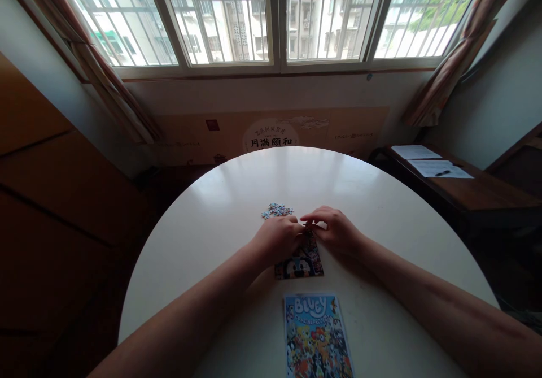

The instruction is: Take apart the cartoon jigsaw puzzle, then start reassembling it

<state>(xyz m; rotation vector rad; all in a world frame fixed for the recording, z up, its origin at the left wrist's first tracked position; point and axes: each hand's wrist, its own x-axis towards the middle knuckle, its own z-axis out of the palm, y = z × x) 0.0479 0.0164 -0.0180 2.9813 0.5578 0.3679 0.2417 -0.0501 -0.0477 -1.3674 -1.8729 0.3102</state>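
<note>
A partly assembled jigsaw puzzle (299,269) lies on the white table, with a dark blue cartoon dog face along its near edge. My left hand (279,237) is closed over its upper left part and hides much of it. My right hand (336,230) is at the upper right corner, its thumb and bent fingers meeting the left fingertips. Something small is between the fingertips, too small to make out. Just beyond my left hand is a pile of loose puzzle pieces (277,210). Nearer to me lies a picture sheet (317,335) lettered "BLUEY", cut off by the lower frame edge.
The round white table (190,242) has a curved far edge. To the right stands a brown wooden desk (486,191) with papers (440,169) and a pen. Behind are a printed panel (182,135), barred windows and tied curtains (457,61). A wooden cabinet (51,197) stands left.
</note>
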